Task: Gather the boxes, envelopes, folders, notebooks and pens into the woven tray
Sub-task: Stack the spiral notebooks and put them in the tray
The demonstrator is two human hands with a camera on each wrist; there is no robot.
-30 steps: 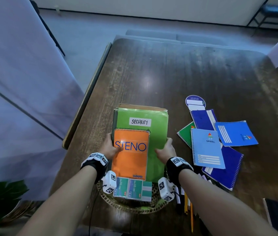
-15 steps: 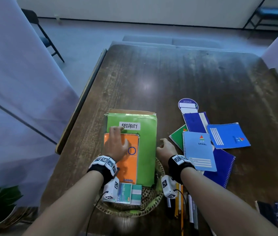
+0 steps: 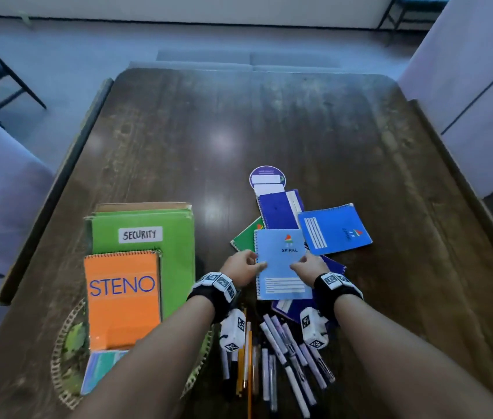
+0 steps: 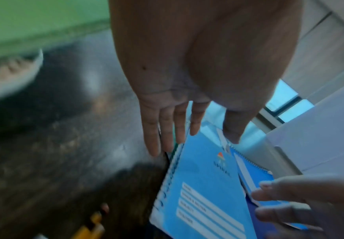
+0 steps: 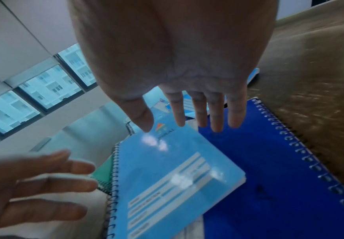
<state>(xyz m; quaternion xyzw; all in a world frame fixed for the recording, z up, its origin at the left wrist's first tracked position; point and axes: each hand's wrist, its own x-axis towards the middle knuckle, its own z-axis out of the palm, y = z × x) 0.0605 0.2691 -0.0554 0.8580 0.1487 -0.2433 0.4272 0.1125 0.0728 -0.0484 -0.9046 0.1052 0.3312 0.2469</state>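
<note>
Both hands gone from the woven tray point(image 3: 58, 362) at 8 o'clock, left hand point(image 3: 243, 266) and right hand point(image 3: 307, 267) now flat-fingered, holding nothing, flanking the light-blue notebook point(image 3: 281, 267) at centre

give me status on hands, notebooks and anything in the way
Left hand and right hand open, fingers straight, at either side of the light blue spiral notebook; no grip yet. Notebook lies atop the pile, outside the woven tray. Loose pens lie near.
</note>
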